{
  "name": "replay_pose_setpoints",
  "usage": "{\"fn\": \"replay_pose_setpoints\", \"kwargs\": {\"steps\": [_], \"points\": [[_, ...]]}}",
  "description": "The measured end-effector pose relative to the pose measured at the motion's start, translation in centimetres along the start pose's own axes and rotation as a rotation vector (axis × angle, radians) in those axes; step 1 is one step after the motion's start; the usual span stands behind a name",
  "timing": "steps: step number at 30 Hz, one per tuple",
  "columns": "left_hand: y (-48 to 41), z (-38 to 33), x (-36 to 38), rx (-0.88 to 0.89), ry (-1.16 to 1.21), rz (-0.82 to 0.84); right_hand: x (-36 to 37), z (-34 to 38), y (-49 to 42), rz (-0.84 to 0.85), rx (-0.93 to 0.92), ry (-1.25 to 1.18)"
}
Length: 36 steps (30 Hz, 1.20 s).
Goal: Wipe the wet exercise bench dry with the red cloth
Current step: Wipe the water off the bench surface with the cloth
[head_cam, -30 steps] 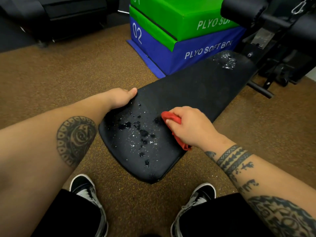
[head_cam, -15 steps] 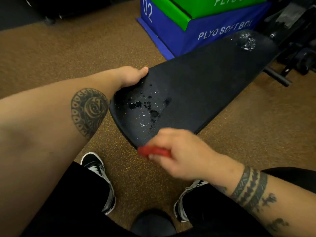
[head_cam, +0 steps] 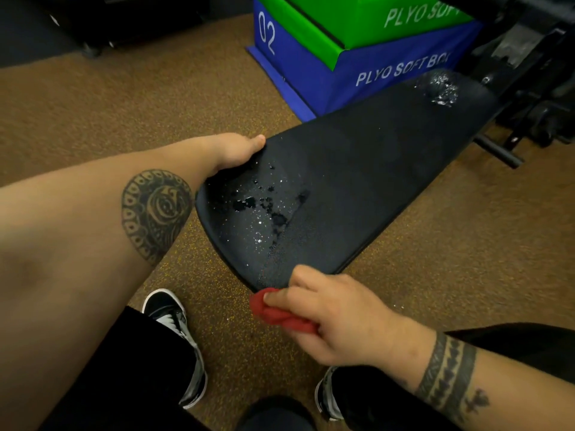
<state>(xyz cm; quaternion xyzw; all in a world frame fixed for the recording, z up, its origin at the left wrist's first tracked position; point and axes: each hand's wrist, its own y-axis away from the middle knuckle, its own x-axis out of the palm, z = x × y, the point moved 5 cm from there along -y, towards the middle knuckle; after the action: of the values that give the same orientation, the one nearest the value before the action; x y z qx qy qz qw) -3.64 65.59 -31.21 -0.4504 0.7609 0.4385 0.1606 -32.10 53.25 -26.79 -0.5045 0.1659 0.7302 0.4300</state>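
Here we see the exercise bench (head_cam: 357,181) running lengthwise from lower centre to upper right; our right hand's (head_cam: 342,318) curled fingers (head_cam: 303,276) bunch the red cloth (head_cam: 275,314) at its near end, left hand (head_cam: 230,150) gripping its edge.

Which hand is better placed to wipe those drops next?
Probably the right hand: it grips the red cloth at the near end of the bench, close to the droplets. The left hand just holds the edge.
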Motion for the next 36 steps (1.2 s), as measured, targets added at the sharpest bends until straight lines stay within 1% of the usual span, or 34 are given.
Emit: {"fn": "replay_pose_setpoints", "kwargs": {"steps": [2,4,5,6,8,10,13,16,18,19,21,23,25,28,29,32,33,36], "points": [[0.1,0.1,0.3,-0.02,0.141,0.064,-1.6,-1.4,-1.3,-0.157,0.113,-0.047],[0.8,0.0,0.2,-0.052,0.242,0.14,-3.6,-4.0,-3.3,-0.302,0.295,-0.033],[1.1,0.0,0.1,-0.068,0.264,0.18,-4.4,-5.4,-4.2,-0.341,0.389,-0.004],[1.2,0.1,-0.2,-0.078,0.269,0.205,-5.0,-6.9,-4.9,-0.355,0.474,0.031],[1.5,0.8,-0.9,-0.084,0.26,0.217,-5.4,-9.3,-5.7,-0.32,0.606,0.089],[1.9,2.1,-1.4,-0.057,0.234,0.218,-4.9,-10.5,-6.1,-0.256,0.671,0.151],[2.4,4.1,-1.0,0.046,0.215,0.211,-3.8,-10.0,-6.7,-0.185,0.676,0.245],[2.8,4.3,-0.8,0.183,0.11,0.003,-3.3,-8.4,-7.1,-0.165,0.645,0.228],[3.5,4.1,-1.1,0.229,0.012,-0.118,-2.6,-7.0,-7.2,-0.124,0.594,0.187],[3.9,4.0,-1.4,0.249,-0.017,-0.161,-2.1,-6.2,-7.2,-0.098,0.569,0.152],[4.7,4.2,-1.9,0.281,-0.031,-0.196,-1.7,-5.2,-7.1,-0.071,0.535,0.047],[5.7,4.4,-2.0,0.294,-0.054,-0.174,-2.5,-5.5,-7.2,-0.156,0.549,-0.021],[6.7,5.1,-1.8,0.29,-0.036,-0.124,-3.6,-6.9,-7.1,-0.241,0.617,0.014],[8.4,5.8,-1.4,0.262,0.119,-0.008,-3.7,-8.3,-6.8,-0.174,0.699,0.18],[8.8,5.9,-1.2,0.255,0.095,0.036,-3.3,-8.1,-6.7,-0.146,0.698,0.214],[9.0,5.5,-1.4,0.305,-0.314,0.108,-1.9,-6.1,-6.7,-0.085,0.643,0.222],[8.9,5.4,-1.6,0.32,-0.398,0.119,-1.5,-5.2,-6.7,-0.067,0.619,0.208],[8.5,5.6,-2.3,0.328,-0.465,0.142,-0.5,-2.4,-6.8,-0.025,0.52,0.139]]}}
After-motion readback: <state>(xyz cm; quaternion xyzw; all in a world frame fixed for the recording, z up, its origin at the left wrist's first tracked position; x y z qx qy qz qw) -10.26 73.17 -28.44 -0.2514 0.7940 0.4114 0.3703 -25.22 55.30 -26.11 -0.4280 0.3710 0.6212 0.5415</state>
